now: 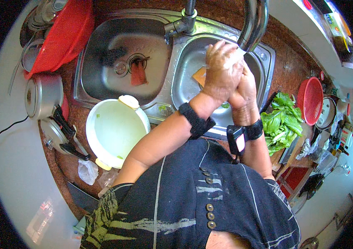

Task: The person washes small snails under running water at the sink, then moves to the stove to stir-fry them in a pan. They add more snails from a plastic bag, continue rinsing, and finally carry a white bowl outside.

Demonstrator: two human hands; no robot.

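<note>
Over the right stainless-steel sink basin (185, 90), my left hand (223, 73) lies across my right hand (247, 82), palms together beneath the curved metal faucet spout (252, 28). White water runs onto them. Motion blurs the left fingers, which look extended; the left hand largely hides the right fingers. No object shows between the hands. An orange piece, perhaps a sponge (199, 76), lies in the basin behind the left hand, near a green leaf bit (225, 105). A reddish cloth-like piece (138, 74) lies at the drain of the left basin (101, 81).
A white tub (90, 133) with yellow handles stands at front left. Beyond it are a metal pot (45, 96), a lid (53, 132) and a big red colander (67, 34). Leafy greens (284, 119) lie right of the sink, beside a red basket (310, 101). A second tap (181, 26) stands behind the basins.
</note>
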